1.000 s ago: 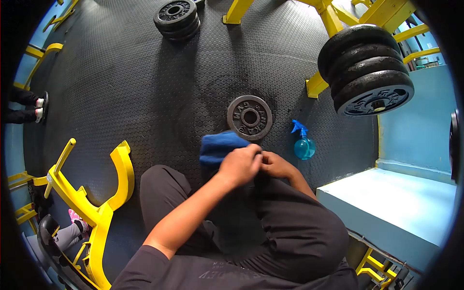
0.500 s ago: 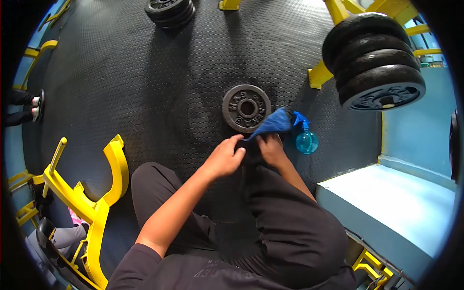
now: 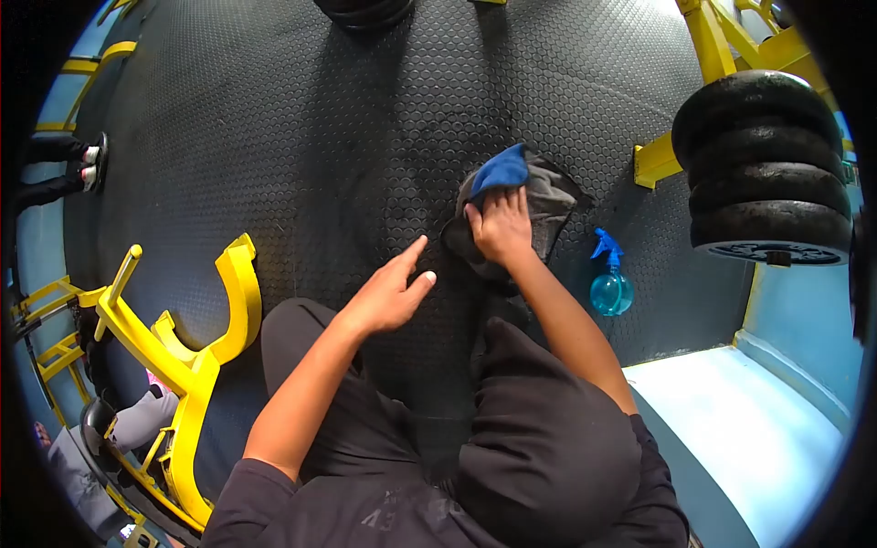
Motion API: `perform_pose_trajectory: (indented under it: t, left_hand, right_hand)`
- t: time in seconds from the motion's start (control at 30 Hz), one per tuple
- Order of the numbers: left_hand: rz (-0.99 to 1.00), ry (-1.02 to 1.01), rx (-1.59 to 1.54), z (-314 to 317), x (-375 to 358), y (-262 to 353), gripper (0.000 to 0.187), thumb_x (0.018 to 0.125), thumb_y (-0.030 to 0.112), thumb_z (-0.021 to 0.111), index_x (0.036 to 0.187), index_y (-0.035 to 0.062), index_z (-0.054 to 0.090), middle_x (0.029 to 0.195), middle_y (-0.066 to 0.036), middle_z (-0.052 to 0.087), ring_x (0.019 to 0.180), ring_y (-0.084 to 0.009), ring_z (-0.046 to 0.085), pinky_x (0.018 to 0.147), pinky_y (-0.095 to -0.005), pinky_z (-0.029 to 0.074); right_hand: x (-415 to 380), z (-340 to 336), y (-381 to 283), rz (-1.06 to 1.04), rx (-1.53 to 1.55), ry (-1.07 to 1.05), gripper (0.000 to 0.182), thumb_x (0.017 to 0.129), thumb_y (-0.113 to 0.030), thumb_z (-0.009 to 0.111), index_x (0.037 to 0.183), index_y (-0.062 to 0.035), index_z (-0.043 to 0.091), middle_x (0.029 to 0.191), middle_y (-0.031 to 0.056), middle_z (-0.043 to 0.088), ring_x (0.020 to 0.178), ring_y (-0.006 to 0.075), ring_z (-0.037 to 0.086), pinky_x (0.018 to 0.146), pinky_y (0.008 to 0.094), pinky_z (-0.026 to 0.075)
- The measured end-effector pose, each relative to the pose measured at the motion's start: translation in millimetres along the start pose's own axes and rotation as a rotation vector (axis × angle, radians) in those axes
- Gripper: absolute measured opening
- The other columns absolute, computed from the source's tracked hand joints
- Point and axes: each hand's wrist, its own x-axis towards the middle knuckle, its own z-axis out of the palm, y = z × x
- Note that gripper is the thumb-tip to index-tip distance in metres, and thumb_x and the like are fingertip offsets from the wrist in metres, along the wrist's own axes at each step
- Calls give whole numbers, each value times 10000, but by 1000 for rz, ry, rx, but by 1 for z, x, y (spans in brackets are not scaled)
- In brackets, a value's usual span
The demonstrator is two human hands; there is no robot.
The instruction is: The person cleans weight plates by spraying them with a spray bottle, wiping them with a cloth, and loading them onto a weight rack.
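My right hand [image 3: 501, 228] lies on a grey and blue cloth [image 3: 551, 203], its fingers stretched out over the blue fold. The cloth spreads over the round weight plate on the floor and hides nearly all of it; a dark edge shows at its left. To the left, my left hand [image 3: 391, 294] hovers apart from the cloth, fingers extended and thumb apart, holding nothing. A spray bottle [image 3: 611, 292] with a blue trigger head and bluish liquid stands to the right of the cloth.
Black weight plates [image 3: 767, 169] hang stacked on a yellow rack at the right. A yellow frame [image 3: 196, 365] stands at the left. A pale blue ledge [image 3: 731, 420] is at the lower right. Other people's legs [image 3: 64, 169] show at the left edge.
The cloth has gone from bunched between both hands to spread over the plate under my right hand. My left hand has let go and moved left. The view has shifted.
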Motion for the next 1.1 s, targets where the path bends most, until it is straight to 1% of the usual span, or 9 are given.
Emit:
perform_pose_trajectory:
  t: [0.1, 0.17, 0.23, 0.37, 0.47, 0.67, 0.83, 0.97, 1.1]
  left_hand:
    - [5, 95, -90, -13, 20, 1, 670, 991, 296, 571, 1556, 57, 301, 1464, -290, 474, 1297, -369, 553, 1086, -425, 432]
    - [29, 151, -232, -12, 46, -8, 658, 985, 277, 580, 1549, 60, 319, 1465, -275, 482, 1278, -340, 575, 1074, -410, 442]
    - [61, 303, -343, 0, 73, -18, 580, 977, 249, 591, 1492, 48, 417, 1420, -251, 531, 1204, -313, 618, 1035, -408, 467]
    - [192, 499, -20, 2, 110, -43, 461, 967, 195, 602, 1396, 42, 531, 1330, -217, 605, 1159, -278, 640, 998, -387, 493]
    - [74, 465, -213, 0, 111, -46, 428, 963, 210, 592, 1352, 36, 564, 1294, -198, 623, 1108, -280, 656, 977, -393, 503]
    - [45, 486, -375, -5, 110, -42, 403, 963, 206, 588, 1319, 18, 575, 1268, -202, 629, 1035, -275, 683, 934, -382, 522]
    - [37, 489, -361, -6, 113, -46, 398, 958, 200, 592, 1307, 10, 580, 1248, -207, 638, 1023, -277, 689, 918, -377, 530]
    - [4, 485, -358, -6, 113, -50, 403, 953, 212, 589, 1307, 20, 585, 1250, -210, 645, 1035, -275, 686, 917, -382, 530]
    - [-3, 471, -348, -7, 112, -51, 416, 956, 223, 587, 1320, 22, 577, 1254, -209, 645, 1045, -275, 682, 920, -384, 529]
  right_hand:
    - [-24, -21, 1, -276, 63, -172, 577, 1011, -426, 454, 1301, 58, 575, 1443, 247, 485, 1391, 424, 376, 1215, 513, 189]
    - [-39, -49, 13, -393, -25, -306, 561, 1011, -408, 461, 1353, 29, 542, 1450, 223, 488, 1410, 374, 372, 1209, 499, 212]
    - [-42, -81, 32, -524, -40, -772, 556, 1014, -418, 460, 1425, -47, 499, 1491, 154, 468, 1451, 309, 341, 1209, 475, 225]
    - [-52, -94, 80, -653, -288, -556, 537, 1021, -451, 435, 1458, -143, 488, 1561, 50, 402, 1509, 253, 250, 1222, 436, 207]
    - [-50, -76, 62, -603, -302, -598, 533, 1018, -451, 441, 1442, -135, 508, 1572, 59, 392, 1513, 261, 241, 1230, 434, 189]
    - [-59, -1, -20, -144, -121, -226, 540, 981, -422, 510, 1404, -87, 531, 1528, 108, 442, 1509, 341, 238, 1233, 489, 167]
    - [1, 13, -47, 159, -78, -26, 660, 979, -467, 472, 1512, -83, 412, 1604, 104, 341, 1515, 325, 222, 1238, 492, 110]
    - [2, 9, -43, 183, -49, -27, 703, 978, -471, 461, 1546, -74, 343, 1634, 107, 280, 1527, 321, 189, 1239, 488, 101]
    - [18, 11, -25, 479, -123, 60, 751, 995, -536, 395, 1593, -108, 242, 1675, 63, 186, 1546, 296, 132, 1241, 488, 64]
